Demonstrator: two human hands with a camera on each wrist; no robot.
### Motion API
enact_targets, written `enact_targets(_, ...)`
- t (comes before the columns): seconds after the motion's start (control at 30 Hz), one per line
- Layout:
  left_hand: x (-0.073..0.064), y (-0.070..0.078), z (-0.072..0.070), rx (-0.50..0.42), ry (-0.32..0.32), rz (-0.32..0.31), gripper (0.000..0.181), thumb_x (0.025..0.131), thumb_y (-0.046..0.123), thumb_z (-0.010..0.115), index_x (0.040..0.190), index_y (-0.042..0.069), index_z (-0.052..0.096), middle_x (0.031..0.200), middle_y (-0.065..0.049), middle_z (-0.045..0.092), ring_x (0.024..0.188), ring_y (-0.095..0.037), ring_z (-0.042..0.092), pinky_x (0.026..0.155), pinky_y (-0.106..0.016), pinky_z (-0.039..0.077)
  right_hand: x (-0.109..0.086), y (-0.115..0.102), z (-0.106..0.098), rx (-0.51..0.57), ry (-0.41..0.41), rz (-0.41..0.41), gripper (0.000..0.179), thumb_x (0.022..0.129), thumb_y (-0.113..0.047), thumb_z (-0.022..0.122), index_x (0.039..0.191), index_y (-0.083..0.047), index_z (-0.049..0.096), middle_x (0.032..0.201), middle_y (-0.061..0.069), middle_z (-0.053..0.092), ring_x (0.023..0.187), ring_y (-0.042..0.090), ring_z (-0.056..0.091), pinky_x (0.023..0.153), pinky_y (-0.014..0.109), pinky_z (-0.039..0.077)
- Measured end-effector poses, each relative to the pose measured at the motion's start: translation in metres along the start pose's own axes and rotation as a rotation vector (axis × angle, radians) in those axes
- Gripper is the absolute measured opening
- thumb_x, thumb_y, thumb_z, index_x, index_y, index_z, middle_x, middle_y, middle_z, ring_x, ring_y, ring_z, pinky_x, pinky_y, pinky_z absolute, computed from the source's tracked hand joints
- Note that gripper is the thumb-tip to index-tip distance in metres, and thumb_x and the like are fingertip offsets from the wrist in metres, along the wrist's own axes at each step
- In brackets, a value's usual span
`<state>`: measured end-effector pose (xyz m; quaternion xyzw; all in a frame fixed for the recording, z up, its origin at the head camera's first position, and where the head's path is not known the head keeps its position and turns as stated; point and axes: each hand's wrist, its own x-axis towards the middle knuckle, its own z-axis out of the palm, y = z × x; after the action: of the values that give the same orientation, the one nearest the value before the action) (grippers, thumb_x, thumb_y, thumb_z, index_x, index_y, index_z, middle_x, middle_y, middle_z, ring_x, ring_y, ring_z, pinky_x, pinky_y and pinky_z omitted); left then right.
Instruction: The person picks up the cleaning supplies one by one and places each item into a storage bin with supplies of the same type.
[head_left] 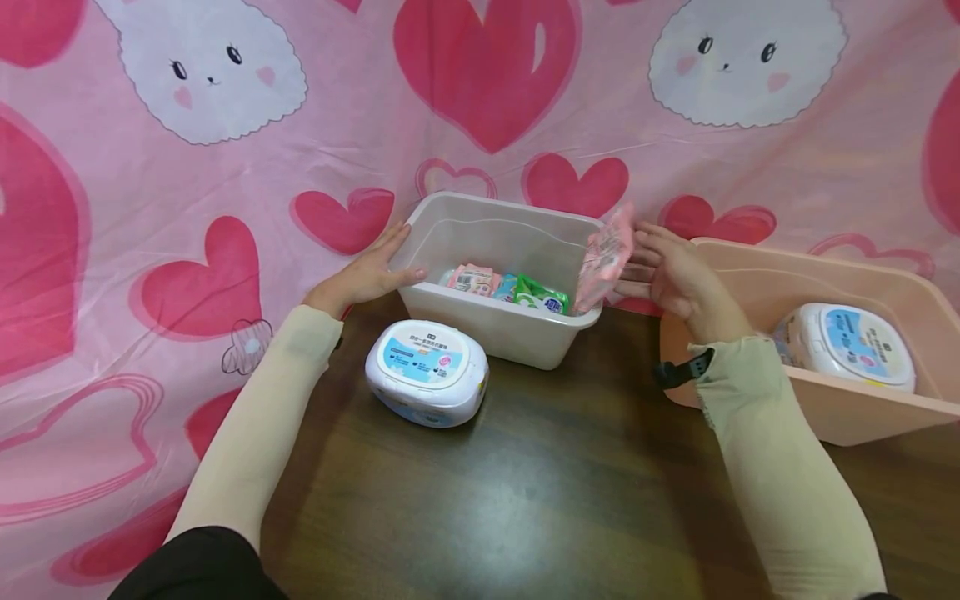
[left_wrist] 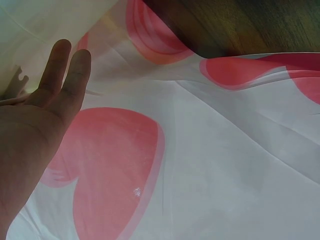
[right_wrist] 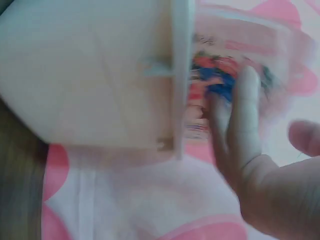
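A pale grey bin [head_left: 487, 321] stands on the table with several small packets inside, among them a pink packet [head_left: 474, 279] and a green packet [head_left: 542, 295]. My left hand [head_left: 367, 271] rests at its left end, fingers straight along the outside and thumb by the front rim. In the left wrist view, two fingers [left_wrist: 75, 80] lie extended beside the bin wall. Another pink packet [head_left: 604, 257] stands tilted at the right rim. My right hand [head_left: 678, 275] touches its outer side with straight fingers; in the right wrist view, the thumb [right_wrist: 305, 137] is apart from the packet.
A white oval tub with a blue label [head_left: 427, 375] sits in front of the grey bin. At the right is a peach bin [head_left: 825, 408] holding a similar white tub [head_left: 855, 346]. A pink heart-patterned cloth [head_left: 487, 67] hangs behind the brown table [head_left: 480, 500].
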<state>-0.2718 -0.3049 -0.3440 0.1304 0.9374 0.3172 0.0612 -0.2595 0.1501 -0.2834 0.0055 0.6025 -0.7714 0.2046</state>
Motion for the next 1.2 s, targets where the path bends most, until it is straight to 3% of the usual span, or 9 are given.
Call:
enact_targets(0.17, -0.001, 0.003, -0.002, 0.016, -0.004, 0.005, 0.102, 0.091, 0.055, 0.066, 0.164, 0.019, 0.005, 0.17, -0.003, -0.001, 0.154, -0.025, 0.001, 0.119, -0.059, 0.014, -0.014, -0.007, 0.009, 0.084, -0.081, -0.132, 0.065, 0.103, -0.03, 0.058, 0.159, -0.022, 0.027, 0.126, 0.007, 0.066, 0.107, 0.026, 0.069, 0.086, 0.039, 0.057)
enact_targets(0.3, -0.002, 0.003, -0.003, 0.014, -0.003, -0.003, 0.103, 0.09, 0.057, 0.067, 0.164, 0.02, 0.005, 0.17, -0.002, -0.001, 0.154, -0.025, 0.001, 0.119, -0.06, 0.015, -0.025, -0.008, 0.016, -0.006, -0.158, -0.233, 0.053, 0.106, -0.023, 0.053, 0.156, -0.013, 0.035, 0.122, 0.009, 0.069, 0.099, 0.025, 0.071, 0.082, 0.037, 0.059)
enact_targets(0.4, -0.002, 0.002, -0.003, 0.007, 0.0, -0.011, 0.104, 0.09, 0.057, 0.067, 0.164, 0.021, 0.005, 0.17, -0.001, -0.001, 0.154, -0.025, 0.002, 0.118, -0.06, 0.016, -0.031, -0.006, 0.02, -0.076, -0.164, -0.285, 0.047, 0.106, -0.019, 0.055, 0.15, -0.007, 0.044, 0.118, 0.01, 0.071, 0.095, 0.026, 0.072, 0.079, 0.037, 0.06)
enact_targets(0.57, -0.003, 0.001, -0.002, -0.01, -0.001, -0.031, 0.104, 0.089, 0.056, 0.069, 0.164, 0.024, 0.005, 0.169, 0.0, -0.001, 0.154, -0.025, 0.003, 0.117, -0.063, 0.018, -0.036, -0.001, 0.024, -0.349, -0.052, -0.352, 0.045, 0.103, -0.022, 0.061, 0.144, -0.005, 0.054, 0.116, 0.006, 0.07, 0.094, 0.02, 0.072, 0.076, 0.034, 0.06)
enact_targets(0.63, -0.004, 0.001, -0.002, -0.016, -0.001, -0.037, 0.104, 0.089, 0.056, 0.069, 0.164, 0.025, 0.005, 0.169, 0.0, -0.001, 0.154, -0.026, 0.003, 0.116, -0.064, 0.018, -0.038, 0.001, 0.025, -0.505, -0.006, -0.374, 0.048, 0.103, -0.023, 0.059, 0.146, -0.004, 0.052, 0.122, 0.01, 0.067, 0.096, 0.016, 0.071, 0.076, 0.03, 0.06)
enact_targets(0.73, -0.006, 0.001, -0.001, -0.02, 0.001, -0.04, 0.105, 0.089, 0.057, 0.069, 0.164, 0.025, 0.004, 0.169, -0.001, -0.001, 0.154, -0.026, 0.003, 0.116, -0.064, 0.018, -0.039, 0.004, 0.023, -0.7, 0.022, -0.394, 0.052, 0.104, -0.023, 0.057, 0.15, -0.003, 0.047, 0.135, 0.019, 0.058, 0.107, 0.022, 0.066, 0.078, 0.027, 0.059)
enact_targets(0.87, -0.006, 0.002, 0.0, -0.023, 0.003, -0.036, 0.105, 0.088, 0.058, 0.069, 0.164, 0.023, 0.005, 0.169, -0.001, -0.001, 0.154, -0.027, 0.002, 0.117, -0.064, 0.017, -0.042, 0.006, 0.02, -0.926, 0.058, -0.393, 0.056, 0.103, -0.03, 0.058, 0.153, -0.009, 0.044, 0.144, 0.021, 0.052, 0.121, 0.037, 0.056, 0.087, 0.043, 0.057)
enact_targets(0.97, -0.004, 0.003, 0.001, -0.029, 0.004, -0.035, 0.106, 0.088, 0.058, 0.069, 0.164, 0.023, 0.005, 0.169, -0.001, -0.001, 0.154, -0.026, 0.002, 0.117, -0.063, 0.016, -0.044, 0.008, 0.016, -1.036, 0.059, -0.384, 0.059, 0.102, -0.033, 0.06, 0.154, -0.011, 0.043, 0.148, 0.019, 0.048, 0.126, 0.043, 0.053, 0.094, 0.059, 0.051)
enact_targets(1.2, -0.003, 0.005, 0.001, -0.038, 0.0, -0.024, 0.105, 0.089, 0.057, 0.069, 0.164, 0.021, 0.005, 0.169, -0.003, -0.001, 0.154, -0.026, 0.001, 0.117, -0.063, 0.015, -0.045, 0.014, 0.006, -1.285, 0.062, -0.386, 0.065, 0.1, -0.034, 0.062, 0.156, -0.011, 0.039, 0.157, 0.021, 0.033, 0.141, 0.047, 0.032, 0.105, 0.073, 0.031)
